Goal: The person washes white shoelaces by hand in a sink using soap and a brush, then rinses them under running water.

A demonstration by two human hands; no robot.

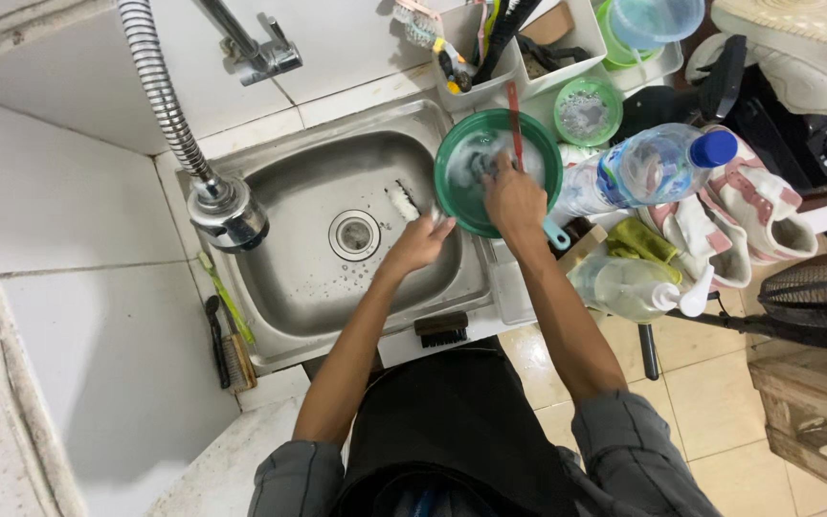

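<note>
A round green plate (539, 153) with soapy foam is held tilted over the right edge of a steel sink (289, 287). My left hand (420, 243) grips the plate's lower left rim. My right hand (512, 196) presses a dark scrubber (481, 164) against the foamy face of the plate. A red-handled utensil (513, 120) lies across the plate's upper part. A small white brush (401, 200) rests in the sink basin near the drain (354, 234).
A flexible metal faucet hose (172, 120) hangs over the sink's left side. A clear bottle with a blue cap (658, 165), a spray bottle (636, 287), utensil holders (490, 53) and a black scrubbing brush (442, 330) crowd the right and front. Shoes (758, 206) lie right.
</note>
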